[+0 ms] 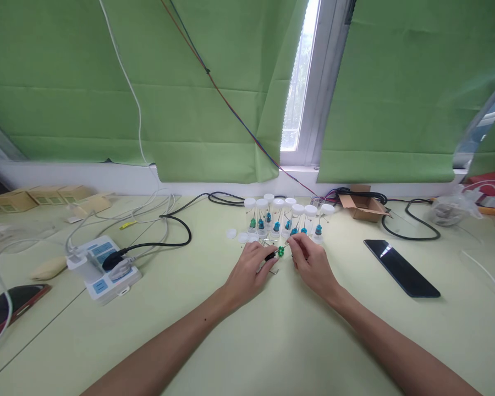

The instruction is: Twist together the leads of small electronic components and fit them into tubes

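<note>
In the head view, my left hand (247,268) is closed, thumb and fingers pinching a small black part (269,256) with a shiny green piece (281,251) at its right end. Across from it, my right hand (313,265) pinches a thin metal rod (287,245) that points toward the green piece; whether they touch I cannot tell. Right behind both hands stand several clear vials with white caps (278,202), holding blue or green pieces on thin metal stems. Flat white discs (231,234) and a small bent metal piece (274,271) lie near my left hand.
A white power strip (107,269) with plugs and cables sits at left, a dark red-edged phone (14,308) beyond it. A black phone (400,268) lies at right. Small cardboard boxes (14,201), an open carton (363,207) and coiled black cables (416,236) line the back.
</note>
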The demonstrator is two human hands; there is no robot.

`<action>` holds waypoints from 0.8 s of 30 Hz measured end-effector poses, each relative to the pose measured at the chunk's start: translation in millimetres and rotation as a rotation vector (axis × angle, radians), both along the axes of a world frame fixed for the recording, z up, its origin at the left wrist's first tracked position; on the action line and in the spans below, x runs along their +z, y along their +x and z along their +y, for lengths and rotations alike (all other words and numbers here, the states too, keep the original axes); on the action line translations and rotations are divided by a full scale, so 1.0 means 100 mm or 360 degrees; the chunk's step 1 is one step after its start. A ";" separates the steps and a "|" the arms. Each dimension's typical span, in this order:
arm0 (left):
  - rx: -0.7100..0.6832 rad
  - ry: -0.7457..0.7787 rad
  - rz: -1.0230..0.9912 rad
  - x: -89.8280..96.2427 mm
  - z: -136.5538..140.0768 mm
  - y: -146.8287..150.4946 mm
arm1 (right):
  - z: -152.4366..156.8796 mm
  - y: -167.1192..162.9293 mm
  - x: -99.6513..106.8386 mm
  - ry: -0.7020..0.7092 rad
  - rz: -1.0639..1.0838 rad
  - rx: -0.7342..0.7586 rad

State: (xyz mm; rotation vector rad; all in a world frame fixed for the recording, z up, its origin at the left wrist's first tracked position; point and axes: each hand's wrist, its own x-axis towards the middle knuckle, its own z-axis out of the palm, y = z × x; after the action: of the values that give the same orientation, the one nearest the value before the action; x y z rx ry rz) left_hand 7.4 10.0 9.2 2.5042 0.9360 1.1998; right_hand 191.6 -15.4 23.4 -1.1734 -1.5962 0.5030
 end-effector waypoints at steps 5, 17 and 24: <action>-0.0016 0.0024 -0.0008 -0.02 0.02 -0.01 | -0.01 0.00 0.01 -0.0002 -0.0072 0.0025; 0.0269 -0.0162 -0.0461 0.06 0.04 0.00 | 0.02 -0.01 -0.06 0.0056 -0.0192 -0.0035; 0.0310 -0.0330 -0.0630 0.04 0.06 -0.01 | 0.02 -0.09 -0.21 0.0033 -0.0631 0.0141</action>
State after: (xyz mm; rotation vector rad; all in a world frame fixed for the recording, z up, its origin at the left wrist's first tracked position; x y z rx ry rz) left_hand 6.9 15.5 13.1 1.9531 1.1423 1.4974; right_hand 182.1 -13.3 2.8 -1.2446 -1.9931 0.3207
